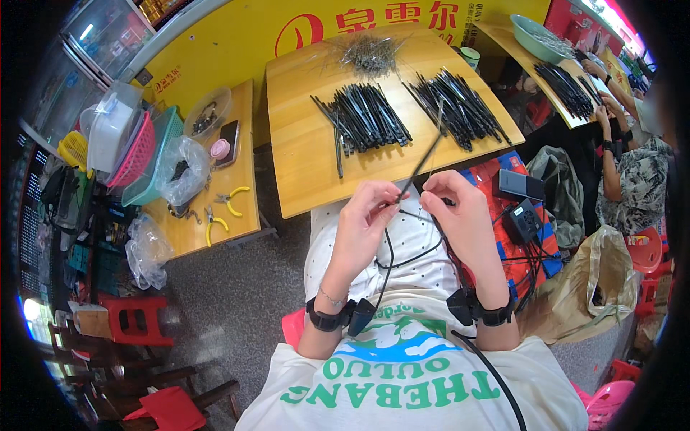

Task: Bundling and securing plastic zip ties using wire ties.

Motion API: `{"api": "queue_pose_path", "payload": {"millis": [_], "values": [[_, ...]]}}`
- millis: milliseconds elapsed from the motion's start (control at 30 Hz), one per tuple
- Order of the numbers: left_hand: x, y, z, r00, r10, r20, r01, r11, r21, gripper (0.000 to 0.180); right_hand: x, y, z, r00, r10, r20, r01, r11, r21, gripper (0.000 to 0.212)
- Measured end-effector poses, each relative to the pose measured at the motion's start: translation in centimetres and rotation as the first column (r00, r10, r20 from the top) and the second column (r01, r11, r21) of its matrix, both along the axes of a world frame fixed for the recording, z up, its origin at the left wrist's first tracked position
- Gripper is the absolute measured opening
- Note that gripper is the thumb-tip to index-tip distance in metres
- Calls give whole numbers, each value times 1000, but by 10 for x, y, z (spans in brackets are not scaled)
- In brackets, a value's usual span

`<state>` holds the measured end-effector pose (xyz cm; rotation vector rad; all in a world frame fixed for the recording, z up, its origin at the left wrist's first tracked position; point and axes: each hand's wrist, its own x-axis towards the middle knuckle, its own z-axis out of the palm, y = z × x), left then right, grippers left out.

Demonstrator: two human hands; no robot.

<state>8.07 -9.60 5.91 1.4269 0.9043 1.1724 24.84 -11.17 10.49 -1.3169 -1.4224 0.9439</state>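
My left hand (368, 217) pinches the lower end of a slim black strip (422, 161), which slants up and to the right over the table's near edge. Close beside it, my right hand (460, 212) is closed, thumb against fingers; what lies in its pinch is too small to name. Two piles of similar strips, a left pile (370, 118) and a right pile (463, 111), rest on the wooden table (298, 172). Behind them lies a tangled heap of thin metal wires (370, 56). Black cables (392, 262) hang below my hands, over my lap.
On a left side table stand stacked plastic baskets (133, 154), a phone (228, 140) and two yellow-handled pliers (233, 202). At right are a power bank (519, 184), a black device (525, 219) and a large sack (593, 284). Another person's hands (604, 108) work at a further table.
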Motion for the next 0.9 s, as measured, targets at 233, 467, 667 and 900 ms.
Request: {"api": "queue_pose_path", "payload": {"millis": [233,467,667,900], "values": [[3,-7,10,992,-125,-21,123,989,-77,21,13,12,-12,920,58,-387,-120,983,-139,13],[2,-8,17,985,-175,1,175,984,-45,18,14,15,-17,872,55,-487,-148,977,-154,16],[3,-10,20,984,-177,20,178,982,-57,18,15,15,-18,863,49,-502,-164,969,-186,19],[2,-9,19,976,-215,-29,214,975,-59,20,15,16,-20,857,42,-514,-166,966,-198,19]]}}
